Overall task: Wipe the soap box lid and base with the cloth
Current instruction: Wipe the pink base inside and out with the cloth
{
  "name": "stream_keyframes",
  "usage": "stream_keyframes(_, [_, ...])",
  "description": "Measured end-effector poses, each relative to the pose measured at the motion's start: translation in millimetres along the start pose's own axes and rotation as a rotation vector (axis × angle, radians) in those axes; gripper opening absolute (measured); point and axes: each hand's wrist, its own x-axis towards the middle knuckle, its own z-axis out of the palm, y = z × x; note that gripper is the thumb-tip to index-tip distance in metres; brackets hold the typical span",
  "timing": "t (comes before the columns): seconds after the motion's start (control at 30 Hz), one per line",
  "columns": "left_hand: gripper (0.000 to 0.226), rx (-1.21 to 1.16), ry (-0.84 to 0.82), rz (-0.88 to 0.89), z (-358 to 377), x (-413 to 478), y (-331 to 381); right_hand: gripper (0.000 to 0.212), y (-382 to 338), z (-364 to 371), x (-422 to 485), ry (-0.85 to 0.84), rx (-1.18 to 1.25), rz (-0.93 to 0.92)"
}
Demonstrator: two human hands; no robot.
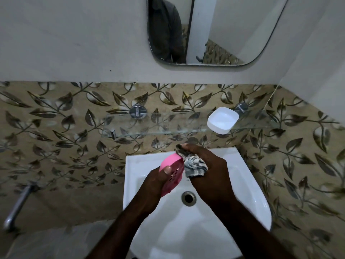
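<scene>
Held over the white ceramic sink (pixel 248 186), the pink perforated plastic soap box piece (pixel 172 170) looks light, stiff and probably slippery — the left hand (pixel 158 179) clamps its rim, the right hand (pixel 207 165) bunches the soft grey-striped cloth (pixel 195 165) against it — while the white plastic half (pixel 222 120) rests near the glass shelf's (pixel 158 124) right end.

Dim, flat indoor light here, and the brightest patches are the white sink (pixel 242 184) just below the grip and the white soap box lid (pixel 223 120) up and right of it. The hands read as near-silhouettes; the right hand (pixel 207 169) on the cloth (pixel 195 165) is slightly motion-smeared. Away from the grip, wide-angle distortion bows the tile lines, and the metal tap (pixel 17 206) far left is soft and streaked.
</scene>
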Motion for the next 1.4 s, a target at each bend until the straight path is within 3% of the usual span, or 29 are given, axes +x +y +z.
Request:
stream_keyframes(0.13, [0.027, 0.063, 0.045, -0.033, 2.9, 0.6, -0.1, 0.040, -15.2, -1.7, -1.6, -0.177, -0.245, -0.444])
stream_keyframes(0.17, [0.030, 0.057, 0.065, -0.051, 2.9, 1.0, -0.5, 0.039, -16.2, -1.0, -1.4, -0.198, -0.294, -0.485])
stream_keyframes(0.23, [0.048, 0.016, 0.116, -0.077, 4.0, 1.6, -2.5, 0.042, -10.6, 0.1, -1.9, -0.185, -0.290, -0.446])
stream_keyframes(0.3, [0.056, 0.008, 0.198, -0.086, 5.4, 3.3, -1.3, 0.053, -3.7, 0.6, -3.7, -0.129, -0.195, -0.218])
stream_keyframes(0.37, [0.092, 0.117, 0.219, -0.083, 4.8, 4.2, 3.1, 0.054, -1.5, 2.5, -4.6, -0.093, -0.181, -0.061])
stream_keyframes(0.43, [0.120, 0.164, 0.236, -0.056, 1.6, 2.7, 6.9, 0.045, -3.8, 6.9, -7.7, -0.076, -0.259, -0.203])
stream_keyframes(0.53, [0.139, 0.245, 0.229, 0.008, -2.1, 1.4, 7.2, 0.045, -6.3, 8.4, -9.7, -0.130, -0.336, -0.396])
stream_keyframes(0.57, [0.136, 0.262, 0.238, 0.034, -3.0, 0.0, 5.4, 0.045, -5.6, 7.9, -8.0, -0.125, -0.292, -0.359])
stream_keyframes(0.63, [0.111, 0.195, 0.312, 0.031, -0.5, -0.8, 3.6, 0.045, -6.3, 6.3, -6.8, -0.069, -0.104, -0.120])
stream_keyframes(0.77, [0.098, -0.014, 0.299, 0.026, 4.0, -2.0, 9.0, 0.050, -2.2, 2.7, -1.0, -0.028, 0.269, 0.336])
stream_keyframes(0.9, [0.098, -0.214, 0.207, 0.082, 6.2, -6.0, 14.2, 0.036, -2.6, 6.0, -2.6, -0.029, 0.593, 0.521])
stream_keyframes(1.03, [0.104, -0.342, 0.212, 0.110, 8.1, -2.9, 14.5, 0.041, -3.4, 9.0, -3.6, 0.022, 0.465, 0.389])
stream_keyframes(1.17, [0.105, -0.191, 0.216, 0.067, 11.2, -1.7, 13.9, 0.051, -2.6, 7.9, -3.3, 0.126, 0.124, 0.168])
stream_keyframes(1.3, [0.087, -0.077, 0.165, 0.226, 14.2, -11.1, 13.5, 0.046, 1.2, 3.1, 4.2, 0.144, -0.228, -0.071])
stream_keyframes(1.4, [0.051, 0.149, 0.122, 0.292, 8.8, -15.8, 22.6, 0.042, 6.4, 0.1, 5.1, 0.043, -0.395, -0.214])
